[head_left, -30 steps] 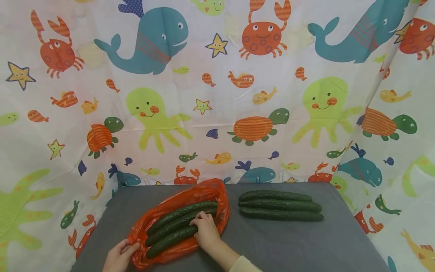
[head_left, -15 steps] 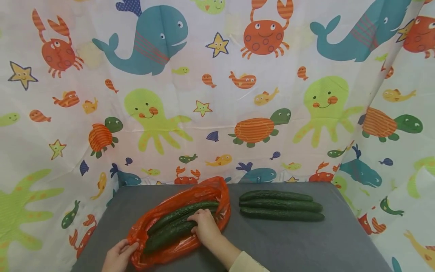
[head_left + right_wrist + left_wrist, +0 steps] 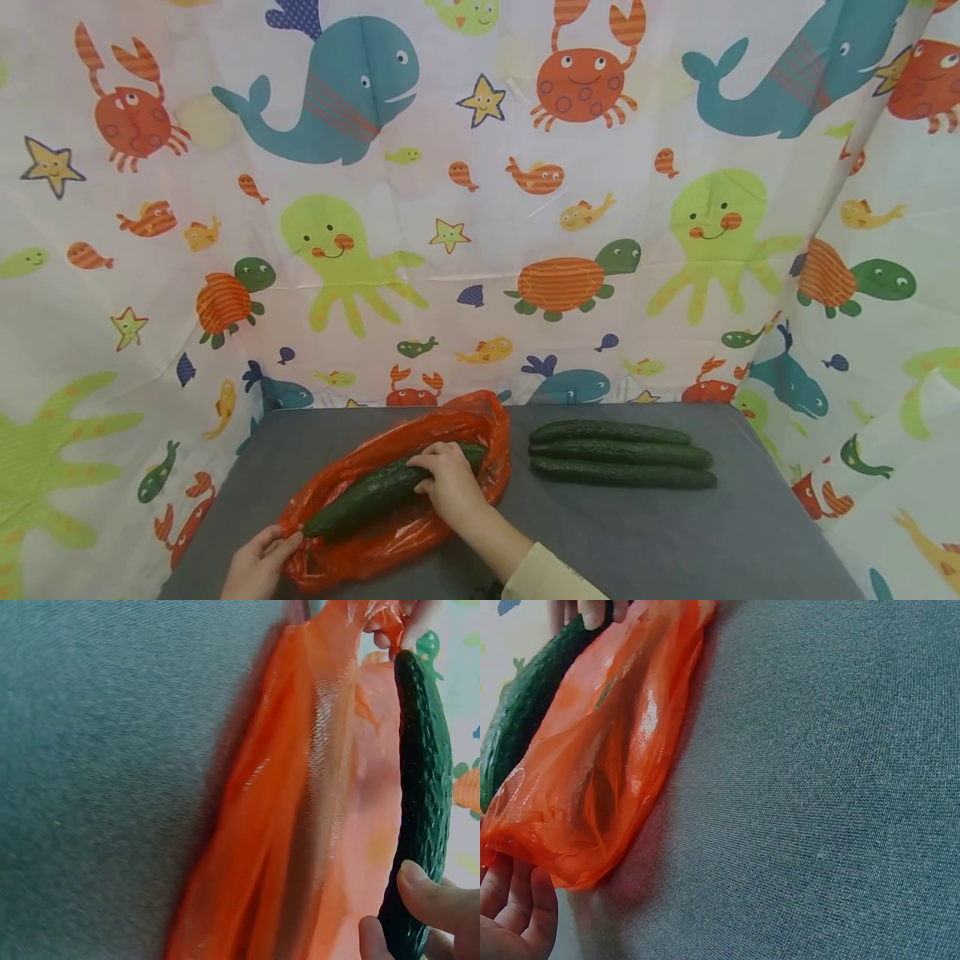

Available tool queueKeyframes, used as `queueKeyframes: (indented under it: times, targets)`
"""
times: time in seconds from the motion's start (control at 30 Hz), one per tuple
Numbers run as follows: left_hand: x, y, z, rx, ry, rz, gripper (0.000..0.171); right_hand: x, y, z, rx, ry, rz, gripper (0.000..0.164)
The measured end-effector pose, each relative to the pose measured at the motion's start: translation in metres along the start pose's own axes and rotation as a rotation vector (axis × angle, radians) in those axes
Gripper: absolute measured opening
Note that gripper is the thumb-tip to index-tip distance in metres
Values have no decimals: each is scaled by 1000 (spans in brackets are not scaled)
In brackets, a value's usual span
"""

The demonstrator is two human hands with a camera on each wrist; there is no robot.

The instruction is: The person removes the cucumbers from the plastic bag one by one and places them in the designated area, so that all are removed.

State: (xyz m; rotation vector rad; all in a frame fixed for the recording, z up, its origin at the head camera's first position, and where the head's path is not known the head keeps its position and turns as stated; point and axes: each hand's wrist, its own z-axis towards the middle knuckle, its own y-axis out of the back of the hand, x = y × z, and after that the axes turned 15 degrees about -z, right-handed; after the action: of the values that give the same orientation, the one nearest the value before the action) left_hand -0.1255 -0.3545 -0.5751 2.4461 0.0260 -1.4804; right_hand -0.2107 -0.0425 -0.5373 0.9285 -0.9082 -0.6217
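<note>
My right hand [image 3: 450, 483] grips a long dark green cucumber [image 3: 367, 500] near its right end, thumb on one side and fingers on the other. The cucumber lies slantwise over an open orange plastic bag [image 3: 397, 554], overlapping the inside of it in the head view. In the right wrist view the cucumber [image 3: 424, 765] shows almost full length, its far end close to the gathered bag edge. My left hand [image 3: 258, 562] pinches the bag's left end; its curled fingers [image 3: 517, 900] show under the orange film [image 3: 630, 772]. Other cucumbers in the bag are mostly hidden behind the held one.
Three cucumbers [image 3: 622, 454] lie side by side on the grey tabletop [image 3: 615, 542], right of the bag. A white cloth printed with sea animals [image 3: 480, 208] rises behind the table and along both sides.
My right hand has lifted the nearest cucumber and moved it up and away from me, so it covers the other cucumbers in the bag. The left hand stays at the bag's end.
</note>
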Motion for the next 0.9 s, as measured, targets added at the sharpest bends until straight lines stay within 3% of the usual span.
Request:
queueKeyframes:
  times: [0.17,0.4,0.47,0.67,0.9]
  targets:
    - [1,-2,-5,-16,-15,-15,116,5,9,-3,-88,79,-31,33]
    - [4,-6,-9,-26,-62,-112,75,9,22,-5,-138,127,-24,34]
    - [3,-5,-8,-22,-52,-82,83,9,29,-5,-140,131,-33,34]
    - [3,-3,-8,24,1,2,129,6,49,-9,-150,135,-59,34]
    - [1,-6,-8,39,8,6,123,-14,61,-20,-141,61,-8,33]
